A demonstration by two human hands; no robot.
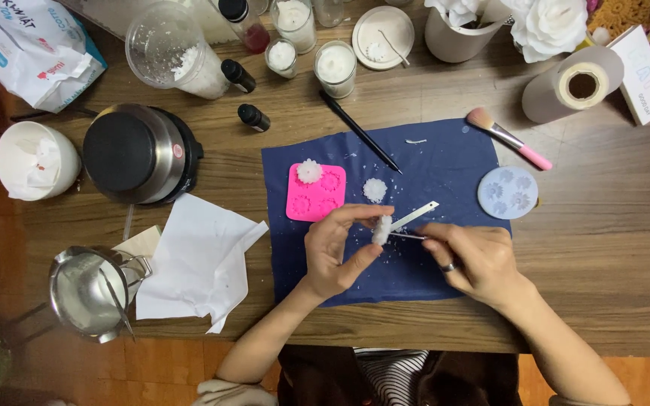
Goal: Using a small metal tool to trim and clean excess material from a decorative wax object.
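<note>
left hand (334, 252) is pinching white wax flower (381, 229), frame centre, over blue cloth (445, 162) | right hand (475, 256) grip is closing on thin metal tool (408, 236), scraping it | risk: pressing too hard is likely snapping petals, flakes scattering

The cloth (415, 162) on the table is dark blue. On it lies a bright pink mold (315, 193) with flower shapes, and a white wax flower (309, 171) sits on top. Another white wax flower (375, 189) lies beside it. The round mold (508, 192) is pale blue with flower shapes too. The brush (507, 138) has a pink handle and peach hairs. The pen (360, 131) is black. The table (611, 225) is brown wood with streaks. The crumpled paper (197, 259) is white. The metal pot (88, 292) is shiny silver.
</note>
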